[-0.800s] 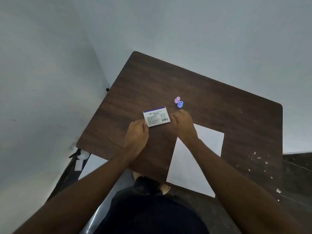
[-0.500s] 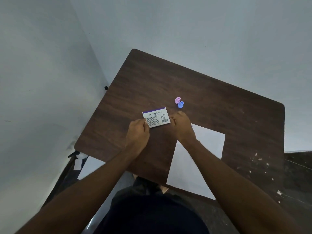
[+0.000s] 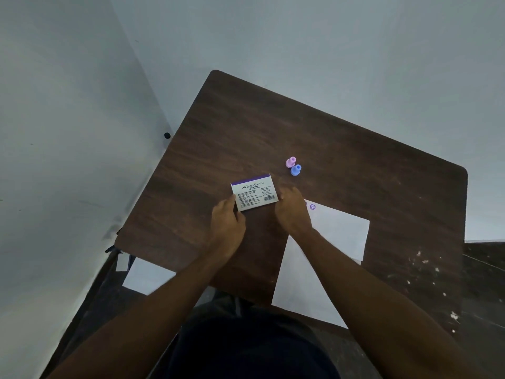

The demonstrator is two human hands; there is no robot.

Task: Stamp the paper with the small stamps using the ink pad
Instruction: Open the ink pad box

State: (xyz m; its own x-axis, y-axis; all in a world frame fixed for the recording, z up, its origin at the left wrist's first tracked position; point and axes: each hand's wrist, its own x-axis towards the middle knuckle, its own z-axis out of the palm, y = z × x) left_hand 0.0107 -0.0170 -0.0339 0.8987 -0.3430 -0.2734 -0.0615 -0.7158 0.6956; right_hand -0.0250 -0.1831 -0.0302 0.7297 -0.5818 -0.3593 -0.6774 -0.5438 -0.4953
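The ink pad [image 3: 254,192], a small white box with a purple top strip and printed label, lies shut on the dark wooden table [image 3: 246,127]. My left hand [image 3: 226,225] touches its near-left corner with the fingertips. My right hand [image 3: 292,212] rests just right of the box, fingers curled, touching or nearly touching its right edge. A pink stamp [image 3: 290,161] and a blue stamp [image 3: 295,169] stand side by side beyond the box. The white paper [image 3: 338,233] lies to the right under my right forearm, with small purple stamp marks [image 3: 312,206] at its far corner.
White walls close in behind and on the left of the table. White paint flecks [image 3: 426,258] dot the table's right side. Another white sheet [image 3: 147,274] lies lower down, off the table's near-left edge. My dark-clothed lap fills the bottom of the view.
My right hand has slid slightly left and back, uncovering the paper's far corner with its purple marks. The box, stamps and left hand have stayed put.
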